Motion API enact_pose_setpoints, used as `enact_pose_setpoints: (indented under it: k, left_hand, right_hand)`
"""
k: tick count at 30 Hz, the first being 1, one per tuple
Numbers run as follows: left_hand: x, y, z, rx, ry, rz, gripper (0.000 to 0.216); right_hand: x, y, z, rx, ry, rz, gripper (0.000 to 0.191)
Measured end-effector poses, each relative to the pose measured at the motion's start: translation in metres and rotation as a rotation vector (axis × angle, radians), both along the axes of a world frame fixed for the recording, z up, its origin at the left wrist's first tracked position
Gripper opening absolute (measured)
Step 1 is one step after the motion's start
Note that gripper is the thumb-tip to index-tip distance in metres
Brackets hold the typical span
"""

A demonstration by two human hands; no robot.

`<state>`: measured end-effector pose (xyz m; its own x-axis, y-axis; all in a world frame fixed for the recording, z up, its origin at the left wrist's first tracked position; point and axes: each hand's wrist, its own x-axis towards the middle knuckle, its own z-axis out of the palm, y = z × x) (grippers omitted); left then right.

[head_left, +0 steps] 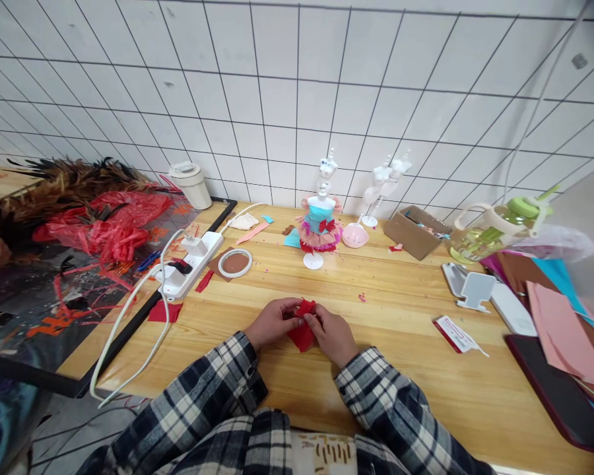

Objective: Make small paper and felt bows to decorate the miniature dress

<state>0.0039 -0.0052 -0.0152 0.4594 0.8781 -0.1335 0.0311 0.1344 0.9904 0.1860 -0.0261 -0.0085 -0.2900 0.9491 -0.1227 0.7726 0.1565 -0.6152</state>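
Both my hands meet at the middle of the wooden table (406,310), pinching a small folded piece of red fabric (303,333). My left hand (274,321) grips its left side and my right hand (332,334) grips its right side, fingers closed over the top edge. Both sleeves are plaid. Farther back stands a small doll mannequin (319,224) in a blue, pink and red dress on a white stand.
A white power strip (193,260) with cable lies at left, next to a round tape ring (235,262) and red scraps. A cardboard box (410,232), a green-lidded jug (495,227), a phone stand (475,290), coloured sheets (559,323) and a small packet (458,333) are at right.
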Motion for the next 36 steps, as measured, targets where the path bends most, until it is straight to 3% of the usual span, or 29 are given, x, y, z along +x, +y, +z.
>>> enact_pose_setpoints:
  k: [15,22,36]
  left_hand:
    - [0.001,0.000,0.002,0.052,0.061,-0.057,0.037]
    - [-0.001,0.003,-0.005,0.055,0.100,0.053,0.054]
    - [0.002,-0.001,-0.002,0.095,0.085,-0.014,0.036]
  right_hand:
    - [-0.001,0.000,0.001,-0.017,-0.002,-0.011,0.034]
    - [0.000,0.002,-0.001,-0.020,0.138,-0.070,0.035]
    - [-0.001,0.001,-0.001,-0.008,0.047,-0.055,0.032]
